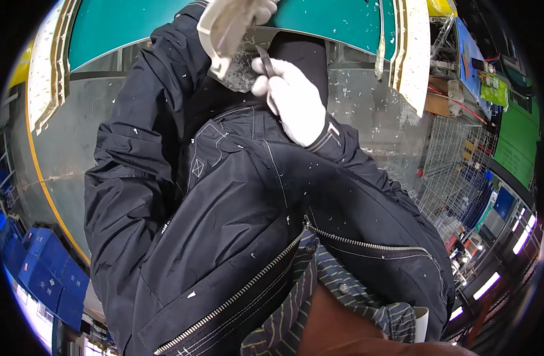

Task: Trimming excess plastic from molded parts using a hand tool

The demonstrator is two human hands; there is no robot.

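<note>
My left hand [263,12], in a white glove, grips a curved cream plastic part [215,32] above my lap, at the top of the view. The part is partly smeared by motion and hides most of that hand. Close to its lower right side, my right hand [295,101], also in a white glove, is closed around a small dark-grey knife [265,61]. The knife's tip points up and left, toward the part; whether it touches cannot be made out. Below them, a heap of pale shavings [239,74] lies at my lap.
A green tabletop [337,18] lies just ahead. Long cream plastic pieces [49,65] stand at its left, with similar pieces [411,59] at its right. Shavings dot the grey floor [367,118]. A wire cage [453,160] stands at right, blue boxes [52,276] at lower left.
</note>
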